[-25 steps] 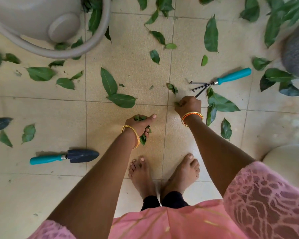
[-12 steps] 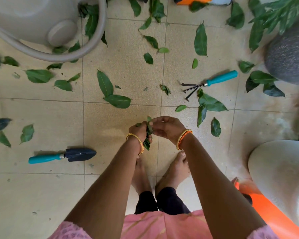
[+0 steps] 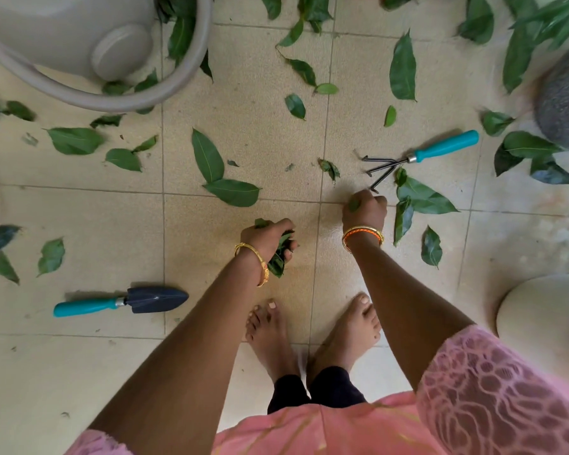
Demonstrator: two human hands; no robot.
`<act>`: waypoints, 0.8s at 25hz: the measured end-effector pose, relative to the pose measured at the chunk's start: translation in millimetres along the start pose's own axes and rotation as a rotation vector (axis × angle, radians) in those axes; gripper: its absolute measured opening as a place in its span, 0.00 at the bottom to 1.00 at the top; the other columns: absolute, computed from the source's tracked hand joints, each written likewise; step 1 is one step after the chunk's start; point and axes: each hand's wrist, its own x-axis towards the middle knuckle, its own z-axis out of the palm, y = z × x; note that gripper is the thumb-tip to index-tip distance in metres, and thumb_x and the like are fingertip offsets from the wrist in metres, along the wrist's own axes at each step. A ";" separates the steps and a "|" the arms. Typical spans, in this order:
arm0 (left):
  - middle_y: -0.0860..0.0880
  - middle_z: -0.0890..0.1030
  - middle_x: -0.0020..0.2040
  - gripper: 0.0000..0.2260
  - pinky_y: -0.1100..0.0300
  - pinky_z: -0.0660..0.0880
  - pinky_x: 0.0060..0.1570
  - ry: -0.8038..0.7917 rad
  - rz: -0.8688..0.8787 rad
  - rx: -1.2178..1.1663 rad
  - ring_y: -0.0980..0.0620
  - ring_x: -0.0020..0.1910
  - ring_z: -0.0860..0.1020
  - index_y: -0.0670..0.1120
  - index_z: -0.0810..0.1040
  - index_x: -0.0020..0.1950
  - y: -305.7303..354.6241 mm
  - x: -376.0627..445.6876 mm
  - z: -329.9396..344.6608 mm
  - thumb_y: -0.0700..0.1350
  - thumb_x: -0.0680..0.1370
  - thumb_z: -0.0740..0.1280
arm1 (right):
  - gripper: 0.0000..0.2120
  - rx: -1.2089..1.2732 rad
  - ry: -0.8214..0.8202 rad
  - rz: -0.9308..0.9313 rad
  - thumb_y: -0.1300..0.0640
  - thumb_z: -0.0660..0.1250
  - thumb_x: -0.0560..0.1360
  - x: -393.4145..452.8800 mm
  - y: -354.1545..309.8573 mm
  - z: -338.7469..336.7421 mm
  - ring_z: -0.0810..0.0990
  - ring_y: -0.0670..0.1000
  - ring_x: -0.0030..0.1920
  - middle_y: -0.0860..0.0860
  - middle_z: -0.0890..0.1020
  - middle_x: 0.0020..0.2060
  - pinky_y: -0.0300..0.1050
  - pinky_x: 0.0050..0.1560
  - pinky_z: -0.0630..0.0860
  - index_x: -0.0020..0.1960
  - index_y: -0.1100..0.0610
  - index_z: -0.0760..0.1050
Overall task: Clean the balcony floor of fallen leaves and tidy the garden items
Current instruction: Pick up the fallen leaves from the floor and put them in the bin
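Observation:
Green fallen leaves lie scattered over the beige tiled floor [image 3: 237, 257]. My left hand [image 3: 266, 239] grips a bunch of collected leaves [image 3: 278, 257] just above my feet. My right hand [image 3: 363, 210] is down at the floor with its fingers curled round a small green leaf [image 3: 353, 204], right beside the tines of a teal-handled hand rake [image 3: 421, 156]. A teal-handled dark trowel [image 3: 122, 302] lies on the floor at the left. A pair of large leaves [image 3: 220, 175] lies ahead of my left hand.
A beige watering can [image 3: 79, 44] stands at the top left with leaves under it. A grey plant pot [image 3: 565, 103] with foliage is at the top right, a pale rounded pot [image 3: 546, 323] at the right edge. My bare feet [image 3: 309, 333] stand in the centre.
Half a second ago both hands were together passing a leaf into the left bunch. Now my right hand has reached forward to the right and closed on another leaf by the rake.

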 end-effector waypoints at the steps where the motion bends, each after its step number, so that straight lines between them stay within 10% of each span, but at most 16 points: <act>1: 0.46 0.76 0.23 0.10 0.68 0.68 0.19 0.000 0.002 0.029 0.54 0.19 0.71 0.41 0.74 0.36 2.1 0.4 -3.2 0.42 0.74 0.71 | 0.12 -0.024 0.011 -0.033 0.65 0.63 0.75 -0.6 -0.7 3.5 0.73 0.61 0.57 0.63 0.72 0.57 0.49 0.58 0.71 0.57 0.65 0.74; 6: 0.50 0.70 0.28 0.17 0.69 0.62 0.19 0.090 0.023 0.125 0.57 0.18 0.64 0.46 0.68 0.34 12.1 4.1 -14.6 0.51 0.72 0.74 | 0.15 0.010 -0.002 -0.264 0.70 0.63 0.70 -5.8 -19.5 3.8 0.75 0.61 0.50 0.63 0.77 0.50 0.46 0.47 0.71 0.57 0.66 0.70; 11: 0.51 0.69 0.30 0.18 0.68 0.61 0.21 0.152 0.037 0.165 0.56 0.22 0.62 0.47 0.69 0.36 18.9 11.6 -12.9 0.55 0.71 0.73 | 0.11 -0.149 0.029 -0.580 0.66 0.65 0.73 22.0 -51.6 13.5 0.68 0.62 0.62 0.61 0.74 0.60 0.48 0.60 0.68 0.54 0.62 0.80; 20: 0.51 0.69 0.29 0.16 0.67 0.61 0.21 0.126 0.023 0.241 0.55 0.22 0.63 0.46 0.73 0.40 3.1 7.6 -6.3 0.58 0.72 0.71 | 0.10 -0.134 -0.076 -0.458 0.64 0.64 0.76 -5.4 -5.0 11.0 0.77 0.58 0.52 0.58 0.80 0.49 0.48 0.48 0.76 0.55 0.60 0.80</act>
